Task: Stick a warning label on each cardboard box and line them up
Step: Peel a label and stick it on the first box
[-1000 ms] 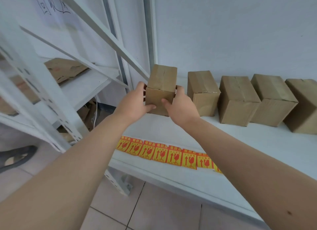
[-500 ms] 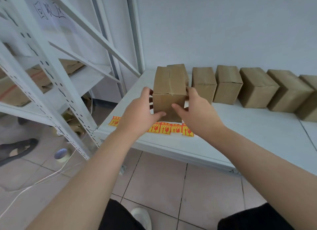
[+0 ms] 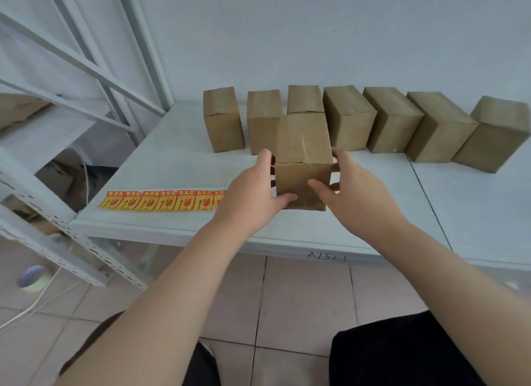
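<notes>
Cardboard box (image 3: 303,181) moved forward beside warning labels (image 3: 161,200); left hand (image 3: 253,193), right hand (image 3: 353,196) grip clasps its sides; labelling next.

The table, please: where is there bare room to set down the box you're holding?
Bare patches: front right, between the right hand and the box row; left, between the label strip and that row. Crowded at the back.

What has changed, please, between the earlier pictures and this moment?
The held box came away from the row of boxes toward the table's front edge, right of the label strip. The left hand and right hand keep gripping its sides. Row and strip stayed put.
</notes>
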